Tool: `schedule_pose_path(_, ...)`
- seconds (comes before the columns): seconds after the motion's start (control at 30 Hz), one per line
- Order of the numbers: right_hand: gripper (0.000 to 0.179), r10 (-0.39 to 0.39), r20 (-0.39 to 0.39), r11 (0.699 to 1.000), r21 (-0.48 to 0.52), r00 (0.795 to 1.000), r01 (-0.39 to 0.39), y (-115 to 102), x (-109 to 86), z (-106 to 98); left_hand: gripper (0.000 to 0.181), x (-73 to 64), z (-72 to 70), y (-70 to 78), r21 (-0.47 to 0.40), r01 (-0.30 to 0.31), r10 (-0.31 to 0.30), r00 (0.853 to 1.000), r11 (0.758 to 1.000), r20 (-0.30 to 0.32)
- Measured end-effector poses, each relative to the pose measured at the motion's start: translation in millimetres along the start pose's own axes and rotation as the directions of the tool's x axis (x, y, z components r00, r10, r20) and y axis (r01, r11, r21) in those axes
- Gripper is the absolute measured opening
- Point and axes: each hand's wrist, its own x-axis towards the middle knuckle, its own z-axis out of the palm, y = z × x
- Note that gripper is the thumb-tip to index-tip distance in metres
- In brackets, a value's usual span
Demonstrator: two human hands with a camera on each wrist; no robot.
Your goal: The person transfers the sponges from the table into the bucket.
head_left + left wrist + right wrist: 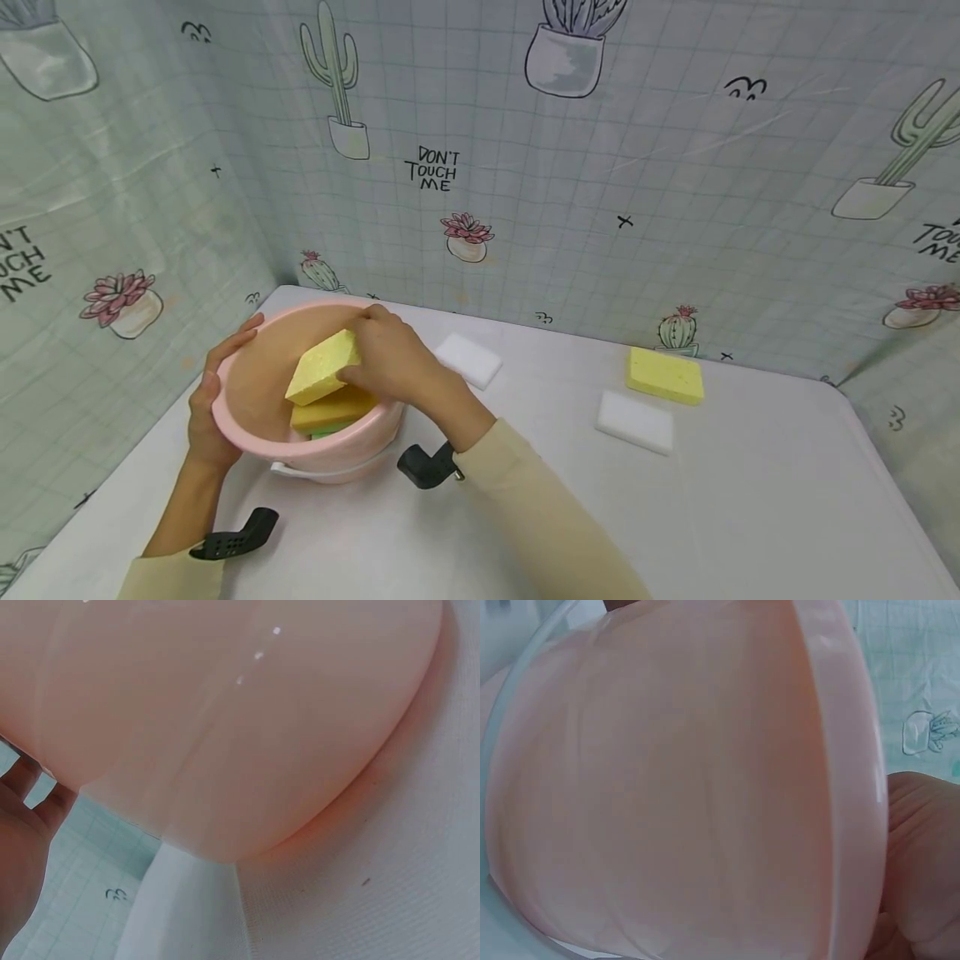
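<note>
A pink bucket (247, 437) with a white handle (330, 477) stands tilted at the left of the table. My left hand (210, 421) holds its left side, fingers at the rim. Inside the mouth, my right hand (393, 354) grips a yellow sponge (321, 368) between thumb and fingers. Below that sponge lies a darker yellow sponge (330, 413), with a bit of something green (330, 430) under it. The bucket wall (225, 720) fills most of the left wrist view. In the right wrist view, the bucket (690, 780) hides the right fingers and the sponge.
A white sponge block (468, 360) lies just right of the bucket, partly behind the right forearm. Farther right are another white block (636, 422) and a yellow sponge (664, 376). A patterned cloth (525, 208) hangs behind the white table (750, 500).
</note>
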Motion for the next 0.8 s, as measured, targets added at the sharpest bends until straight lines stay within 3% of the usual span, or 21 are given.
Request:
schedule_pose_path(0.43,0.05,-0.034,0.025,0.994,0.108,0.999,0.031,4.4,-7.0,-14.3,0.051,0.6,1.7,-0.2,0.009,-0.008,0.008,1.0,1.0,0.003)
schedule_pose_path(0.8,0.039,-0.062,-0.104,0.96,0.266,0.993,0.087,27.0,-27.2,-35.3,0.052,0.8,1.1,-1.6,0.021,-0.039,0.039,0.999,0.999,0.016)
